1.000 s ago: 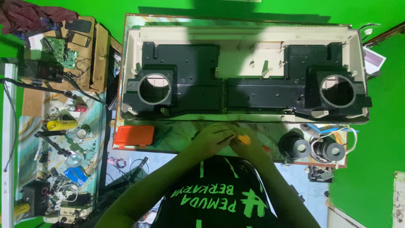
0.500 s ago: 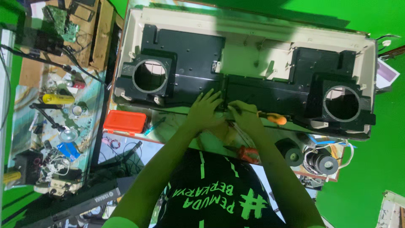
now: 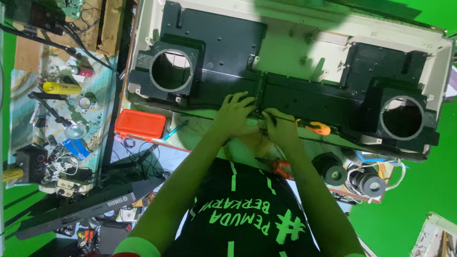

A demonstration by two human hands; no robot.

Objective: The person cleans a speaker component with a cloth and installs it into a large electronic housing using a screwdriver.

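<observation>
Here, both hands are working at the middle of the black speaker frame [image 3: 295, 95]

The left hand [image 3: 234, 114] is resting spread and released on the frame's lower edge, while the right hand [image 3: 278, 126] is gripping an orange-handled screwdriver [image 3: 312, 126] lying across that edge; the frame is sitting in a pale cabinet shell [image 3: 304, 52], an orange box [image 3: 141, 123] lying near on the worktop [image 3: 200, 135]

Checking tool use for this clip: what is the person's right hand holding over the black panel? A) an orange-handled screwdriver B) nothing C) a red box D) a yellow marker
A: the right hand grips an orange-handled screwdriver against the black panel, with the left hand resting beside it.
</observation>
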